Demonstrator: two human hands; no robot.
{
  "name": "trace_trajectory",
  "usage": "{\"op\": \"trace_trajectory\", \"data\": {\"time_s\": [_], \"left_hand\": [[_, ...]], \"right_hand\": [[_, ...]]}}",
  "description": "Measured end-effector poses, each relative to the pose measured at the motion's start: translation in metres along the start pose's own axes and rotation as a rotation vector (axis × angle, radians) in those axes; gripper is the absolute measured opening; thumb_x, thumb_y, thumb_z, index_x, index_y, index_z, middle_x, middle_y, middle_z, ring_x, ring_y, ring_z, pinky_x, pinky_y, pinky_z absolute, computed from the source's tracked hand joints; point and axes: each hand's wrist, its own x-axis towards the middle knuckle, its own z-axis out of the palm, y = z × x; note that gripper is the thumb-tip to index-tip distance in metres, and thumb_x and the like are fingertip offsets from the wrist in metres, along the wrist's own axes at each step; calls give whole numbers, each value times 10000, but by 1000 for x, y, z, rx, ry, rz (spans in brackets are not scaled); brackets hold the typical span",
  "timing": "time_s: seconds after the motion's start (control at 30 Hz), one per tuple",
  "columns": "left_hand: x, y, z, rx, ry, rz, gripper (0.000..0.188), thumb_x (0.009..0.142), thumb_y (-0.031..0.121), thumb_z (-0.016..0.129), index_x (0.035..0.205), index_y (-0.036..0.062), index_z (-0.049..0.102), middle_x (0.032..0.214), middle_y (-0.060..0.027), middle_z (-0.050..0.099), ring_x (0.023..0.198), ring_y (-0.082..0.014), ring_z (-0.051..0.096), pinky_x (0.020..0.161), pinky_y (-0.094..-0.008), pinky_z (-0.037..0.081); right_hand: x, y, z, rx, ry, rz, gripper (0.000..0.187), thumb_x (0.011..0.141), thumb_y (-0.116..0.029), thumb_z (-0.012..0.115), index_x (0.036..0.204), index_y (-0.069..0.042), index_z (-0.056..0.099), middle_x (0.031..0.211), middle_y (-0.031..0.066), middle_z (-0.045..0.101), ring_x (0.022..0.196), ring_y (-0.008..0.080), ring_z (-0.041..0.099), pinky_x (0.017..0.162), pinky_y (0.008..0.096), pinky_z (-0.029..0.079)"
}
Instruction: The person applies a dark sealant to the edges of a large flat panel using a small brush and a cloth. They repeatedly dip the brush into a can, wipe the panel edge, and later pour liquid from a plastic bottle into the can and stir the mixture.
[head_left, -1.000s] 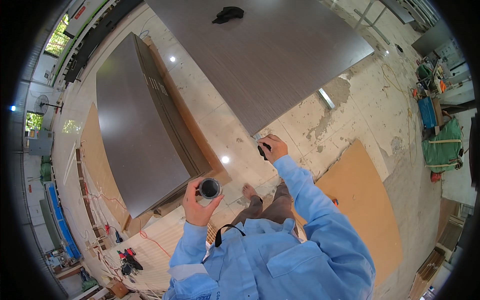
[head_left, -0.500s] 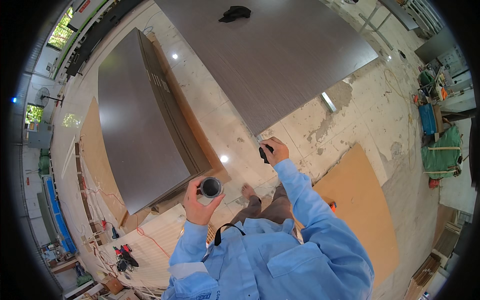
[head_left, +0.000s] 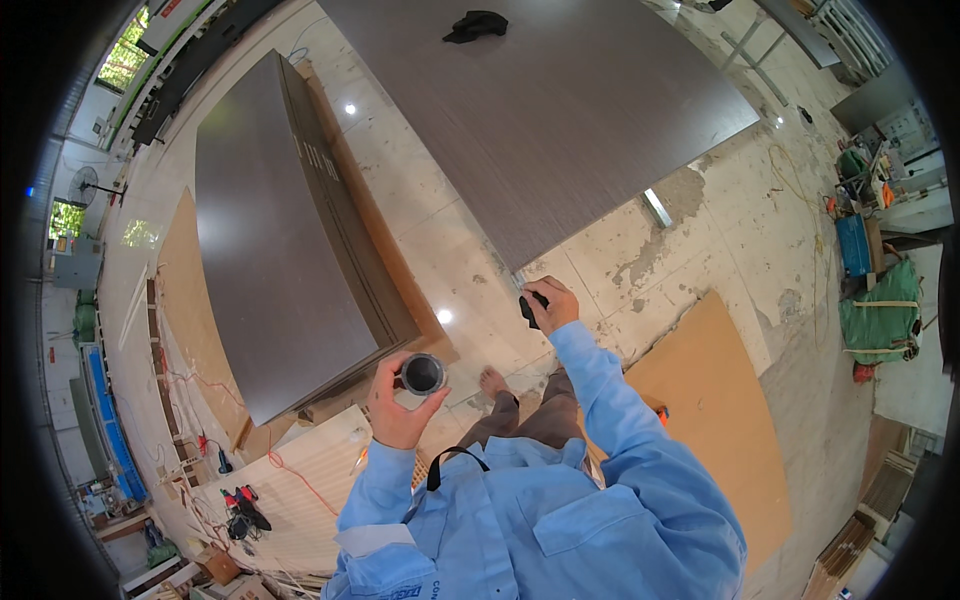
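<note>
My left hand (head_left: 395, 405) is wrapped round an open, round container (head_left: 422, 374) with a pale rim and dark inside, its mouth facing up. Pinched in my right hand (head_left: 553, 303) is a black cloth (head_left: 530, 312), its lower part hanging below the fingers. Those fingertips are at the near corner of a large dark grey wood-grain panel (head_left: 560, 130); whether they touch it I cannot tell. A crumpled black cloth (head_left: 475, 26) lies on the panel's far part.
To the left stands a stack of dark panels (head_left: 275, 240). A brown board (head_left: 700, 420) lies at my right. Red-handled tools (head_left: 243, 510) and cables rest on a pale board at lower left. A green bundle (head_left: 882, 315) sits at far right.
Both hands keep nearly the same places and grips. The surroundings shift only slightly in the view.
</note>
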Motion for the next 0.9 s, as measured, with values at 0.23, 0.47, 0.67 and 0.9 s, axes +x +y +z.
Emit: {"op": "trace_trajectory", "data": {"time_s": [0.23,0.47,0.67,0.9], "left_hand": [[1,2,-1,35,-9,-1,628,734,113,937,1272,52,618,1170,-70,704,1055,-185,699,930,-335,567],[0,1,0,37,14,18,635,719,171,964,1241,51,623,1178,-89,691,1039,-225,697,869,-349,558],[-6,1,0,22,42,10,629,727,127,943,1262,53,621,1163,-72,710,1042,-192,701,910,-335,564],[-10,1,1,29,67,13,644,722,192,961,1250,52,621,1189,-88,695,1051,-221,691,858,-345,547]], "right_hand": [[-1,-2,0,29,106,17,102,889,-90,768,990,-100,772,953,78,727,939,294,718,807,373,586],[5,2,-8,-152,18,-80,136,863,-158,794,995,-188,782,998,18,730,958,262,708,801,389,601],[19,4,-33,-351,-194,-226,123,858,-139,780,971,-186,774,992,13,713,962,251,703,787,385,601],[33,-5,-47,-432,-264,-268,111,886,-167,772,995,-187,781,959,16,707,943,264,697,779,412,594]]}}
